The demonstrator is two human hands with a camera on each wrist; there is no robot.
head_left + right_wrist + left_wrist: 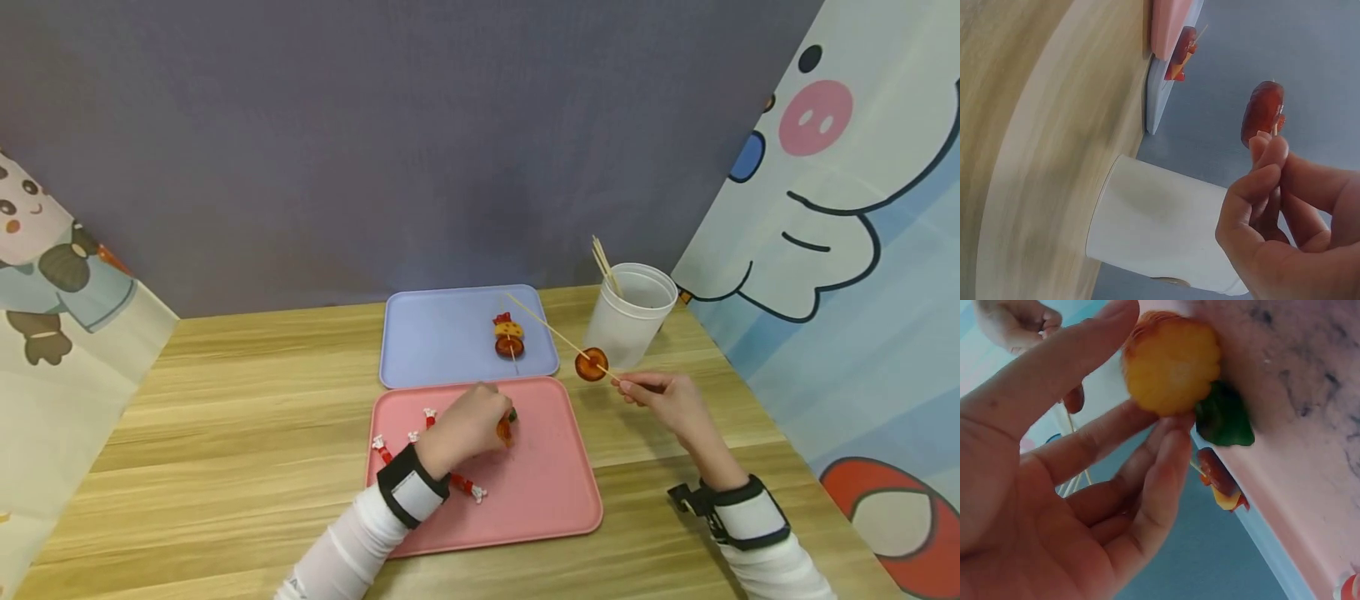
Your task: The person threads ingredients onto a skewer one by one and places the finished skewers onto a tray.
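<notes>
Over the pink tray (540, 492), my left hand (468, 421) holds a yellow-orange, ridged round piece that looks like a corn slice (1175, 365) between thumb and fingers. A dark green leaf-like piece (1225, 415) shows right beside it. To the right, my right hand (671, 404) pinches the lower end of a thin wooden skewer (551, 327), which slants up to the left. A reddish-brown round slice (1263, 112) is threaded on that skewer, close above the fingertips.
Behind the pink tray lies a blue tray (435, 333) bearing a loaded skewer (509, 330) with red, yellow and brown pieces. A white cup (626, 329) with several bare skewers (602, 262) stands at the back right. Red sticks with white ends (468, 487) lie on the pink tray, partly under the left arm.
</notes>
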